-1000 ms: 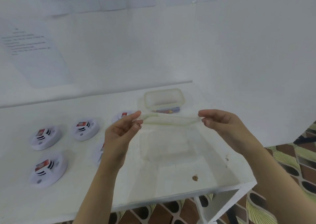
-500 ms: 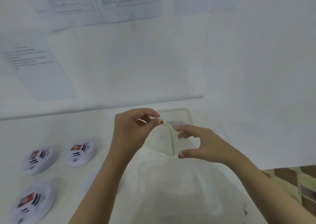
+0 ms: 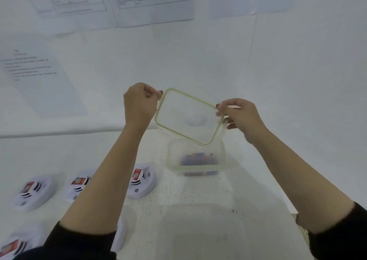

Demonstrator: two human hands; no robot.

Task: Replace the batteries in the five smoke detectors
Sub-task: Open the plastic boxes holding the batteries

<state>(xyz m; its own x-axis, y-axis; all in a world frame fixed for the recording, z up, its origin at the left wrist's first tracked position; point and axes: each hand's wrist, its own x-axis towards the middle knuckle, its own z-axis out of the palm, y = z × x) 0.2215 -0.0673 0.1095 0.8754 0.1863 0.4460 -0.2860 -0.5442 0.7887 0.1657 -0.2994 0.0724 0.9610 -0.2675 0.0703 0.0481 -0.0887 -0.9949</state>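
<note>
I hold a clear container lid [image 3: 188, 116] with a green seal in the air, tilted toward me. My left hand [image 3: 140, 105] pinches its upper left corner and my right hand [image 3: 239, 114] pinches its right edge. Just below the lid, a clear plastic container [image 3: 195, 168] stands open on the white table, with batteries [image 3: 199, 157] lying in it. Several white round smoke detectors with red labels lie to the left: one [image 3: 142, 180] beside my left forearm, one [image 3: 78, 185] partly behind it, one [image 3: 34, 192] farther left, and one [image 3: 12, 248] at the bottom left corner.
The white table [image 3: 198, 220] runs up to a white wall with printed paper sheets [image 3: 151, 1] taped on it. The table's right edge [image 3: 288, 206] lies under my right forearm. A fifth detector [image 3: 121, 234] peeks out beneath my left sleeve.
The lid has turned from edge-on to face me and rose above the container. My hands spread apart along its edges. The view dropped slightly, bringing the container and detectors into sight.
</note>
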